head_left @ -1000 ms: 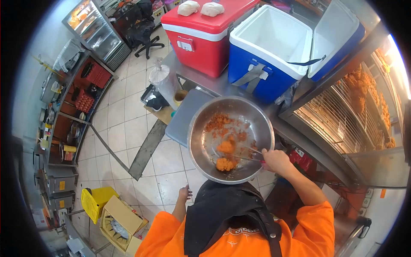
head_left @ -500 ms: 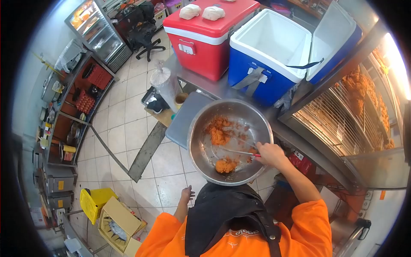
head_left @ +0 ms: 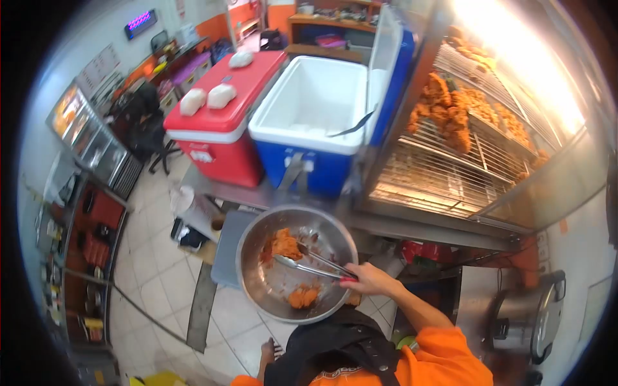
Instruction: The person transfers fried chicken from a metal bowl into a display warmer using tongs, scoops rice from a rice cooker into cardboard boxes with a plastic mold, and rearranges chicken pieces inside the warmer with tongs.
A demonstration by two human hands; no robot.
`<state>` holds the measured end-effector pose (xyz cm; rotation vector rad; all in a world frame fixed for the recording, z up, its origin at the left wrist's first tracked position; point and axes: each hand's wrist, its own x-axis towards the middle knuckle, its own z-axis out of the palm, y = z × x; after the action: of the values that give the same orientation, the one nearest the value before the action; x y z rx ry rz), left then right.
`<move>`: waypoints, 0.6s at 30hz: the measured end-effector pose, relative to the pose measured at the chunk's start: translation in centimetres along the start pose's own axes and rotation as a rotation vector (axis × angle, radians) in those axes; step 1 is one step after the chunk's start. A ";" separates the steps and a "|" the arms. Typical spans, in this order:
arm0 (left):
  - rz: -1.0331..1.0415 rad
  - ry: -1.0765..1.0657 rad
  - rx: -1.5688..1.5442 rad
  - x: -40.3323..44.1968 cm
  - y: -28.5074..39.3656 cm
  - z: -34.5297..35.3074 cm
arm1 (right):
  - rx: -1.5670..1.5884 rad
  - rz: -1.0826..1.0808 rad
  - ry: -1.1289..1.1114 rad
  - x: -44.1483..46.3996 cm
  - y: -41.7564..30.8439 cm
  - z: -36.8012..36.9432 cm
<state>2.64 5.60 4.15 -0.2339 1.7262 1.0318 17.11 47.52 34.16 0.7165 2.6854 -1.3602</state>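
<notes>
My right hand (head_left: 370, 279) is closed on the red handles of metal tongs (head_left: 322, 267). The tongs reach into a large steel bowl (head_left: 277, 307), their tips at a piece of orange-brown fried food (head_left: 285, 244) on its far left side. A second fried piece (head_left: 303, 296) lies near the bowl's front edge, with loose crumbs around. My left hand (head_left: 268, 350) hangs low beside the dark apron, left of the bowl; its fingers are small and blurred.
Behind the bowl stand a red cooler (head_left: 219, 122) with white bundles on its lid and an open blue cooler (head_left: 309, 167). A lit display case (head_left: 463, 154) holding fried pieces is at right. A large metal pot (head_left: 524, 321) sits lower right.
The view has swung right and upward, showing more of the display case. The tongs have shifted within the bowl to the upper fried piece. My left hand remains low at the side.
</notes>
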 end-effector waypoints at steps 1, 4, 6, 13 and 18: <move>0.022 -0.015 0.017 1.1 0.4 0.1 | 0.014 0.057 0.043 -2.0 -1.4 -2.0; 0.058 -0.072 0.228 3.9 -0.1 -0.9 | 0.022 0.239 0.237 -8.2 -2.8 -6.5; 0.078 -0.099 0.374 6.5 -1.5 -2.7 | 0.104 0.340 0.407 -11.3 -3.5 -9.4; -0.137 0.063 0.034 12.1 1.5 -0.6 | 0.040 0.393 0.766 -11.3 -3.1 -21.5; -0.102 0.070 0.051 7.4 7.6 3.2 | 0.033 0.396 0.907 -8.7 -2.3 -29.2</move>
<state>-2.82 14.91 1.62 -0.3257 1.7830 0.9130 28.65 65.63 55.88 2.1580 2.7849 -1.1379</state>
